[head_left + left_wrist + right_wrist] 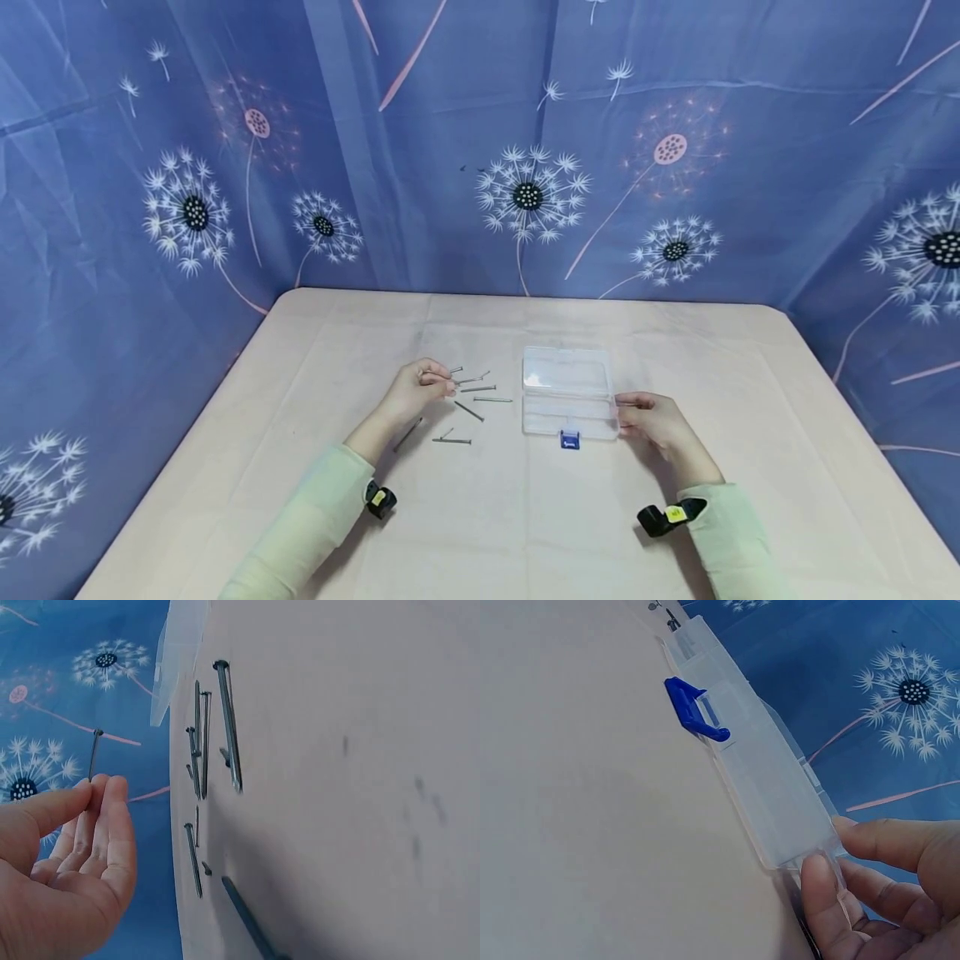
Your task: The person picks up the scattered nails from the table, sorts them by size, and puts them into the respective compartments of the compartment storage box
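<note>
My left hand (415, 392) pinches a nail (94, 754) between thumb and fingertips, its head end sticking out beyond them. Several loose nails (468, 411) of different lengths lie on the table around and below that hand. To their right sits a clear plastic box (551, 431) with its lid (573, 367) swung back and a blue latch (570, 439) at the front. The right hand (656, 421) grips the box's right end, thumb and fingers at the corner in the right wrist view.
A pale cloth covers the table (480, 533). Behind and at both sides hangs a blue curtain (450, 208) with a dandelion print. Black cameras are strapped to both wrists over light green sleeves (300, 521).
</note>
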Tool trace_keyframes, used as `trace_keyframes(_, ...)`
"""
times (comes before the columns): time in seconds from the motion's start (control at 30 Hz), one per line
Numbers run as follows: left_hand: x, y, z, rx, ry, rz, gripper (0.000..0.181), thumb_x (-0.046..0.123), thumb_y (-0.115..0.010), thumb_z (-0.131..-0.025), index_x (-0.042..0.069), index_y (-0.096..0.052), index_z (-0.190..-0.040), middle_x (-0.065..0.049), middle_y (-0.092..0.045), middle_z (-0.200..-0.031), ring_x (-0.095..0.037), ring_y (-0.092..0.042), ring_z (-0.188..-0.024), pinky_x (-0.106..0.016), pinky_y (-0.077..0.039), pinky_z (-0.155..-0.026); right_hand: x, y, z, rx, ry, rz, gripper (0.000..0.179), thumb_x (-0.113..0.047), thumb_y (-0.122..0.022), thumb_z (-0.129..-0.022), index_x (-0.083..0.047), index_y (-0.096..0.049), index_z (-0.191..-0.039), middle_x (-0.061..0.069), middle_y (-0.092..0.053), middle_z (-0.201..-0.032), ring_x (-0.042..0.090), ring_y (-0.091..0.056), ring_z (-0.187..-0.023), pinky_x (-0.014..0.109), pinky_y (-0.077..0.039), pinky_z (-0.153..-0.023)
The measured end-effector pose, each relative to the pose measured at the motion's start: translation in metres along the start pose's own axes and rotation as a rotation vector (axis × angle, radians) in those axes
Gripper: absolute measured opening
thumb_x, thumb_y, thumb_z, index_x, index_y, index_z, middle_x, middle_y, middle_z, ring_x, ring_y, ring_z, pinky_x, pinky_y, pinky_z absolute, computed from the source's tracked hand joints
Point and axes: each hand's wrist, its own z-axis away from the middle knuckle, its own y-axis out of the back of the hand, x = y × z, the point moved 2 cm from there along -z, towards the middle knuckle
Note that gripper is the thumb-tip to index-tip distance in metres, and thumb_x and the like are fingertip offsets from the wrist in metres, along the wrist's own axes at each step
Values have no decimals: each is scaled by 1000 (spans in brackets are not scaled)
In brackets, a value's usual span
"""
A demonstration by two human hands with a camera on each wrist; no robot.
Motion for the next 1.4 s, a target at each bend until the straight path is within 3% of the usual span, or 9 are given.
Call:
trace_keyframes(0.27,6,-17,-3,-54,-10,-26,18,-2,-60,-87,-11,-55,-102,-19,-70,-92,-13,-69,-78,-35,-57,-77,-1,1,2,0,33,-6,49,3,-57,-87,24,-37,-127,-2,-62,-81,7,-62,-65,20,-56,-66)
trace_keyframes(0.5,9,-36,-13,-116,-17,-12,23,-4,-58,-87,-14,-54,-107,-23,-68,-95,-21,-70,-83,-42,-56,-81,2,1,2,9,26,-8,49,2,-58,-88,24,-38,-127,-4,-63,-81,7,-62,-66,20,-55,-66)
trace_keyframes(0.6,10,-45,-18,-135,-25,-27,21,-5,-56,-88,-14,-54,-107,-25,-67,-96,-25,-70,-85,-40,-56,-81,2,2,1,26,19,-19,49,2,-58,-88,24,-39,-127,-3,-63,-81,7,-62,-66,20,-55,-66)
trace_keyframes(0.83,16,-65,-29,-123,19,-55,16,-6,-56,-87,-8,-57,-102,-22,-69,-94,-20,-70,-80,-25,-57,-72,1,0,1,29,27,-15,49,2,-57,-88,24,-38,-128,-2,-62,-84,5,-62,-67,19,-55,-68)
trace_keyframes(1.17,20,-86,-36,-157,-5,-68,16,-6,-58,-86,-10,-57,-102,-25,-68,-95,-32,-69,-84,-32,-57,-76,4,0,1,40,19,-28,49,1,-57,-89,23,-38,-128,-4,-62,-83,5,-62,-67,19,-55,-68)
trace_keyframes(1.4,22,-99,-39,-145,5,-71,15,-8,-55,-86,-10,-57,-101,-25,-68,-95,-23,-70,-76,-26,-57,-70,3,0,0,45,33,-38,49,2,-58,-88,25,-38,-127,-6,-63,-81,5,-63,-67,19,-55,-67)
